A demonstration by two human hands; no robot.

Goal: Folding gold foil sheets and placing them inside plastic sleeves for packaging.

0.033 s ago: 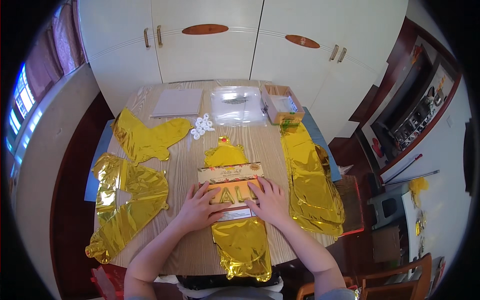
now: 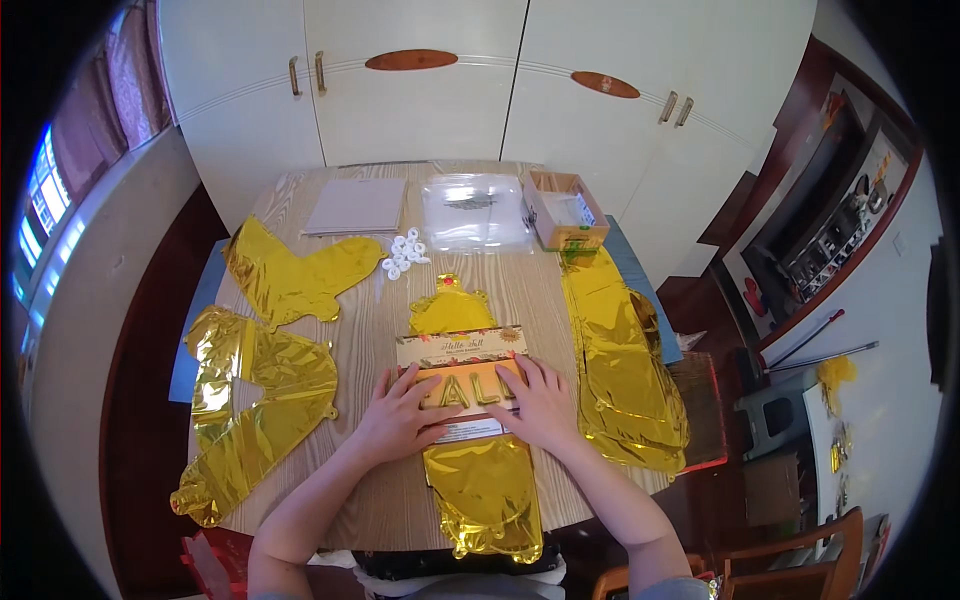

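On our pale wood-grain table (image 2: 540, 290), a flat gold foil balloon (image 2: 483, 490) lies beneath a rectangular printed orange-and-beige card (image 2: 465, 370). Our left hand (image 2: 400, 415) and right hand (image 2: 536, 405) rest on the card's sides, fingers spread; everything matches the earlier frame.

The head view looks down and forward; table (image 2: 545, 300) near; cupboards (image 2: 420, 115) beyond
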